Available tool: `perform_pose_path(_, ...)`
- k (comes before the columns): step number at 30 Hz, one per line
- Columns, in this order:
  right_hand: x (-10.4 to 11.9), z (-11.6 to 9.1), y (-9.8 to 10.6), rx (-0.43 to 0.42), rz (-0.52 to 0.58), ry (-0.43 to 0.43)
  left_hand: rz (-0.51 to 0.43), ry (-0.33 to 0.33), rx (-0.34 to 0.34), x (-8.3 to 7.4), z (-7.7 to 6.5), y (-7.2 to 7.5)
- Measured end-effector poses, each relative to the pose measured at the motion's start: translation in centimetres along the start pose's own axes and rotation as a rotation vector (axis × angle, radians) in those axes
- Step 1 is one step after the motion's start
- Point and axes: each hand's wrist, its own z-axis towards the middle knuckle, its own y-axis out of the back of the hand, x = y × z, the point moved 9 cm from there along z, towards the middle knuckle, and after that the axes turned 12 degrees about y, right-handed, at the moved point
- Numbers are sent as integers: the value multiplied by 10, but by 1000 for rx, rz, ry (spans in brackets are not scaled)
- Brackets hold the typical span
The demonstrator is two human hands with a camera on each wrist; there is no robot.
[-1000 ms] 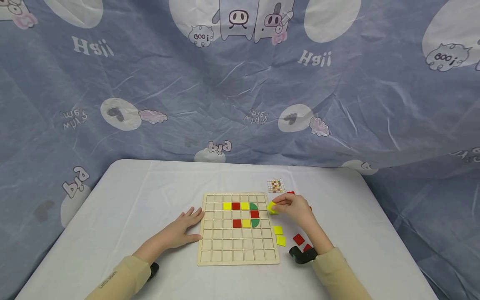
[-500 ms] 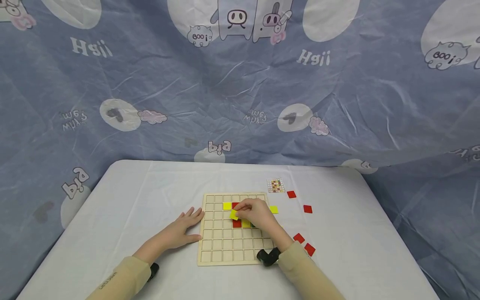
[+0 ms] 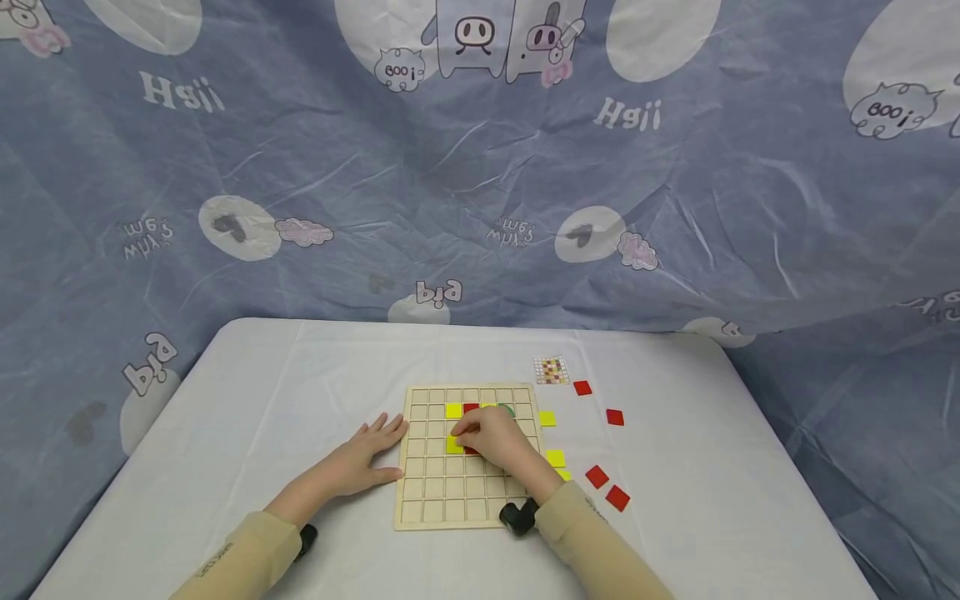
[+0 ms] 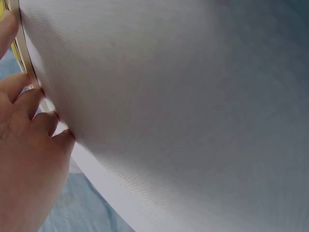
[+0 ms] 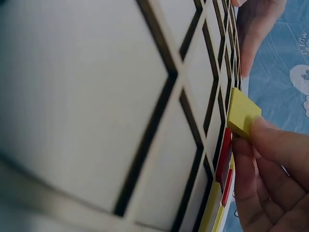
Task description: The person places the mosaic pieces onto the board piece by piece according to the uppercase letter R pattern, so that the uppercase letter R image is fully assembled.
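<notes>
A square wooden grid board point(image 3: 435, 490) lies on the white table, with yellow, red and green tiles set in its cells. My right hand point(image 3: 491, 437) pinches a yellow square tile point(image 5: 243, 112) between thumb and fingers, at a cell just left of a red tile point(image 3: 470, 452). In the right wrist view that yellow tile is tilted and stands proud of the grid. My left hand point(image 3: 360, 458) rests flat with spread fingers, its fingertips touching the board's left edge. Part of the tile pattern is hidden under my right hand.
Loose yellow tiles point(image 3: 555, 458) lie right of the board, one partly behind my right wrist. Several red tiles point(image 3: 597, 476) are scattered farther right. A small printed pattern card point(image 3: 552, 370) lies beyond the board's far right corner. A patterned blue cloth point(image 3: 480, 167) hangs behind the table.
My right hand has taken a yellow tile from beside the board's right edge and carried it left across the board to a cell beside the red tile. The left hand stays in place.
</notes>
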Motion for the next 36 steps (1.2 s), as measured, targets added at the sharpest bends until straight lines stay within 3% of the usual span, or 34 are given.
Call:
perform_pose_path(14,10,0,-5,84,-105,28,-4,9,-6,2,0,1)
perform_pose_path(18,9,-2,2,70,-94,17,-3,7,-7,1,-1,2)
perform_pose_path(25,-13,-11,50,-74,-44,-59,5,8,-9,3,0,2)
perform_pose_path(30,-54,-31,93,-181,-42,-162,6,-4,-4,2,1,1)
perform_pose_path(36,-108,-66,137,-249,-94,-306,3,-12,2,2,0,0)
